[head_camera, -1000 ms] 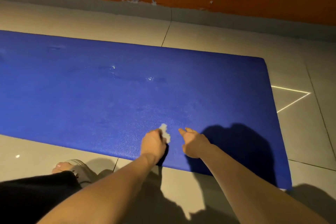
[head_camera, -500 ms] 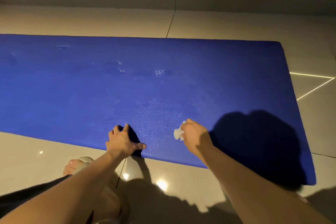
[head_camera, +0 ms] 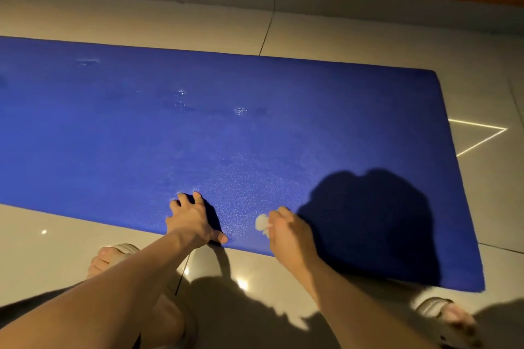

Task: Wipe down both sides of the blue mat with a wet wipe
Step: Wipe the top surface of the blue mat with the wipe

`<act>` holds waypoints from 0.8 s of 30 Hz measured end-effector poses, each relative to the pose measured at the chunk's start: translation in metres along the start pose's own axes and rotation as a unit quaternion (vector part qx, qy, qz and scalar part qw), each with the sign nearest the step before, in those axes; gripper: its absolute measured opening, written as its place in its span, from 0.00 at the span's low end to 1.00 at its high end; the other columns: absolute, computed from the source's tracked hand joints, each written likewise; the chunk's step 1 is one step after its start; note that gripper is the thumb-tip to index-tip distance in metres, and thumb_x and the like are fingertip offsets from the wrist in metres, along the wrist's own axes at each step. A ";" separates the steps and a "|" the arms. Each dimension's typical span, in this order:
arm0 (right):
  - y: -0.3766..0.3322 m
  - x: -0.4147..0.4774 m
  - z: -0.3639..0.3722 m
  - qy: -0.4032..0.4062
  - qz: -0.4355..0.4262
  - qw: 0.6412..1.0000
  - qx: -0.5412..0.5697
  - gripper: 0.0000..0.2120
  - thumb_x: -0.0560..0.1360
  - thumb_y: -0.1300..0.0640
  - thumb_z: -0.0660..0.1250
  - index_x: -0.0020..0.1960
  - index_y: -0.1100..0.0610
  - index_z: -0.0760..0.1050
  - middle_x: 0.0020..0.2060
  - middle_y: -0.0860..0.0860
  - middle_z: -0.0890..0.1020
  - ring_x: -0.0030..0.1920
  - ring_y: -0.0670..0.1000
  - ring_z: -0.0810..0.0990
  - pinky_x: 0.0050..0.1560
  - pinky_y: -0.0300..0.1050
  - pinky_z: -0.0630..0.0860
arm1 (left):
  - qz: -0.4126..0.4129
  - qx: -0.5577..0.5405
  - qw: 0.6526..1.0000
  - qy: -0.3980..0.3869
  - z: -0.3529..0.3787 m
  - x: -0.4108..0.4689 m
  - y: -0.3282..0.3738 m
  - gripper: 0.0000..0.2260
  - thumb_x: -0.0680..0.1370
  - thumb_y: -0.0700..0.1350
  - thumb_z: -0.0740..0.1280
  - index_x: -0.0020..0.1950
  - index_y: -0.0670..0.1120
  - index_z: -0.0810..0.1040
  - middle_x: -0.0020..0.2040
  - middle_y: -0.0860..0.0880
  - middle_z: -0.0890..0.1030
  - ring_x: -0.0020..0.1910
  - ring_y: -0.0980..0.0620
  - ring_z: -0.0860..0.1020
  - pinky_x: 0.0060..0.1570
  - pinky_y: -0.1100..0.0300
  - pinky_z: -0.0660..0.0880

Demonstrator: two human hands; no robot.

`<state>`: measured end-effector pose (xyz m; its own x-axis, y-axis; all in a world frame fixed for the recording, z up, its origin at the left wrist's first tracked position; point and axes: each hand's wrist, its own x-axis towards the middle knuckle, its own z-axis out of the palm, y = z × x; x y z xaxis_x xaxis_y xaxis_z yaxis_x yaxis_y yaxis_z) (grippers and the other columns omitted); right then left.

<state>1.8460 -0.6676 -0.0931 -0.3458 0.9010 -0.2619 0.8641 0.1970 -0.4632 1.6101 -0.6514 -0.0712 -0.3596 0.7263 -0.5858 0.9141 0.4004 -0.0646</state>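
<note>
Blue mat point(head_camera: 255, 127) on tiled floor point(head_camera: 340, 37); right hand point(head_camera: 289, 232) pinches wipe point(head_camera: 261, 222), sandals point(head_camera: 429, 306) nearby.

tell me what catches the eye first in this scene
The big blue mat fills the middle of the view, lying flat on pale floor tiles. At its near edge the left hand presses down with spread fingers, while the right hand pinches a small white wet wipe. A dark shadow falls over the mat's right end.
</note>
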 end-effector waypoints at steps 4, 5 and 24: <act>0.047 -0.004 -0.034 0.097 0.177 0.979 -0.019 0.02 0.79 0.56 0.64 0.48 0.52 0.75 0.47 0.52 0.76 0.46 0.58 0.79 0.36 0.45 0.66 | -0.001 -0.005 1.000 0.002 0.000 -0.002 0.001 0.64 0.55 0.69 0.81 0.79 0.46 0.51 0.73 0.42 0.57 0.73 0.38 0.57 0.63 0.43 0.74; 0.049 -0.005 -0.037 0.109 0.209 0.972 -0.014 0.03 0.80 0.56 0.64 0.50 0.55 0.74 0.50 0.53 0.77 0.48 0.59 0.80 0.38 0.46 0.66 | -0.002 -0.008 1.000 0.002 0.001 -0.003 0.000 0.64 0.54 0.69 0.81 0.79 0.46 0.51 0.73 0.41 0.57 0.73 0.38 0.57 0.63 0.42 0.73; 0.017 -0.048 0.002 0.084 0.209 0.974 -0.002 0.04 0.81 0.57 0.59 0.53 0.55 0.72 0.52 0.52 0.78 0.51 0.58 0.81 0.40 0.48 0.69 | 0.071 0.060 0.996 -0.010 -0.013 -0.004 -0.024 0.55 0.62 0.68 0.79 0.79 0.51 0.53 0.70 0.45 0.61 0.69 0.41 0.61 0.51 0.47 0.78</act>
<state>1.8760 -0.7081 -0.0903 0.1019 0.9531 -0.2848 0.9184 -0.2002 -0.3414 1.5873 -0.6565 -0.0562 -0.2227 0.7590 -0.6119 0.9716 0.2244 -0.0752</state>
